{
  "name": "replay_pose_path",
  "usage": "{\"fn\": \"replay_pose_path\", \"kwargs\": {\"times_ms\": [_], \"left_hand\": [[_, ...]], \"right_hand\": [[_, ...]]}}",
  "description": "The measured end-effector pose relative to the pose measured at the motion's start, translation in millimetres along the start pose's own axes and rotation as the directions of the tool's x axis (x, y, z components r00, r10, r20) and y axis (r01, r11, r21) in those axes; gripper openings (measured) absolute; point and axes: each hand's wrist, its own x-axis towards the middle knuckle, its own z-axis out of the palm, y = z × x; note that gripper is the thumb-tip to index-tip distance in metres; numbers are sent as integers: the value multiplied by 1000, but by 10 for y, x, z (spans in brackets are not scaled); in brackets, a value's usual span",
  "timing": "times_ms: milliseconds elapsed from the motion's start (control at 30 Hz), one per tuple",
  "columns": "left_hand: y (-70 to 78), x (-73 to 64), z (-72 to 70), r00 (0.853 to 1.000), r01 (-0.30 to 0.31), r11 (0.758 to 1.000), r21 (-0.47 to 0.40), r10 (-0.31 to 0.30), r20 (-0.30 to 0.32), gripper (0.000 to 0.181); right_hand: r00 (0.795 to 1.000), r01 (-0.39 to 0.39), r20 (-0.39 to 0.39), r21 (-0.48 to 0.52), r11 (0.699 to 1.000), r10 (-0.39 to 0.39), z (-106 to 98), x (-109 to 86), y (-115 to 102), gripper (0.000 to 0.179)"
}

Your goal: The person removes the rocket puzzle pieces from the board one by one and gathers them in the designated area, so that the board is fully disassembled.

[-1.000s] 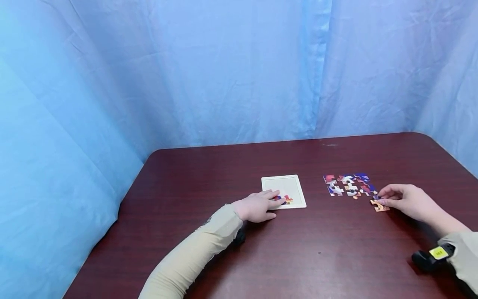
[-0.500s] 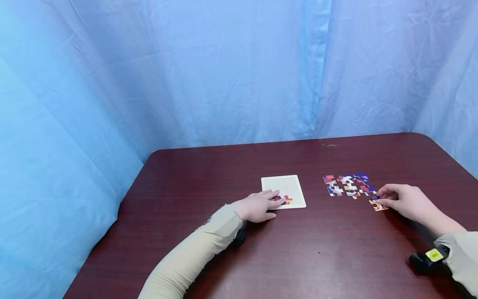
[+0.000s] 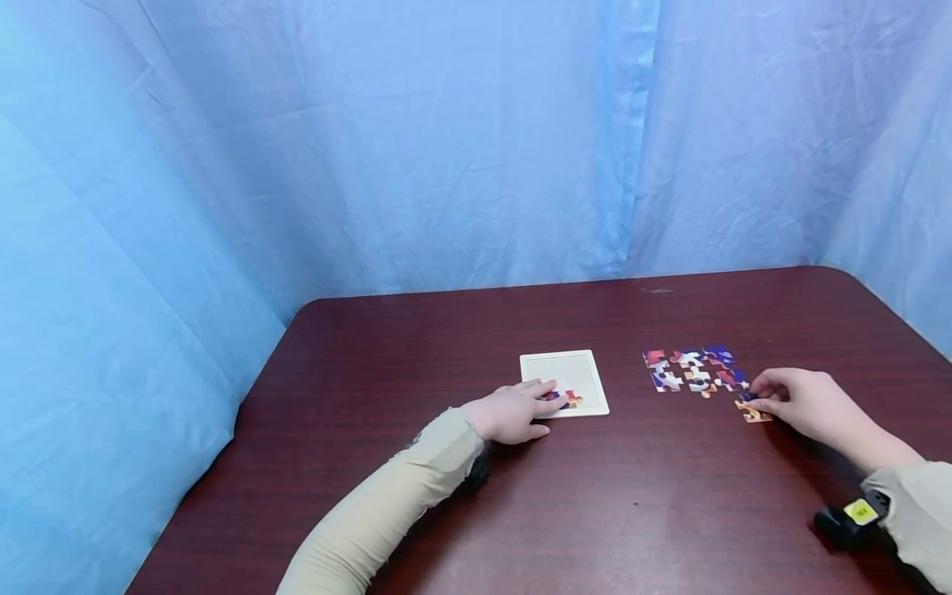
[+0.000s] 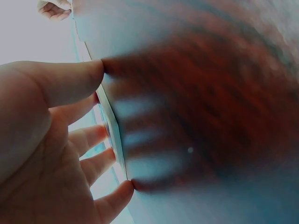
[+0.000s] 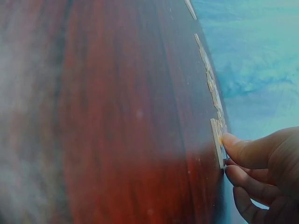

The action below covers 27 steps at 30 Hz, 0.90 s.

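Note:
My left hand (image 3: 511,411) lies with fingers spread over the lower left of a cream puzzle tray (image 3: 561,365). Its fingertips (image 4: 112,154) touch the tray's near edge and surface in the left wrist view. Beneath and beside those fingers, a few colourful joined pieces (image 3: 573,399) sit at the tray's bottom edge. My right hand (image 3: 816,409) pinches a puzzle piece between thumb and fingers at the right end of the loose pieces. In the right wrist view, the thumb (image 5: 240,148) is against the piece (image 5: 216,140); the fingers partly hide it. An orange piece (image 3: 757,413) shows under the thumb.
Several loose puzzle pieces (image 3: 697,376), blue, red and white, lie close together between the tray and my right hand. Everything rests on a dark red-brown table (image 3: 580,512). Light blue curtains (image 3: 461,149) hang behind and at both sides.
My right hand has shifted slightly left, and the orange piece by its thumb has slid a little the same way. The left hand and the tray stay put.

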Motion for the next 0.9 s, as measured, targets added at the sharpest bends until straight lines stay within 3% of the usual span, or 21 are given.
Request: {"fn": "replay_pose_path", "kwargs": {"times_ms": [267, 433, 700, 900], "left_hand": [[-4, 9, 13, 1000, -6, 1000, 9, 6, -9, 54], [-10, 18, 25, 1000, -9, 1000, 7, 9, -13, 54], [-1, -10, 6, 1000, -6, 1000, -25, 5, -18, 54], [-17, -23, 3, 1000, -9, 1000, -23, 9, -29, 53]], "right_hand": [[999, 45, -13, -59, 997, -46, -34, 27, -77, 12], [998, 58, -35, -55, 997, -60, -51, 79, -232, 8], [994, 97, -46, 42, 994, -95, 28, 187, -598, 8], [973, 221, -89, 114, 968, -212, 144, 286, -949, 7]]}}
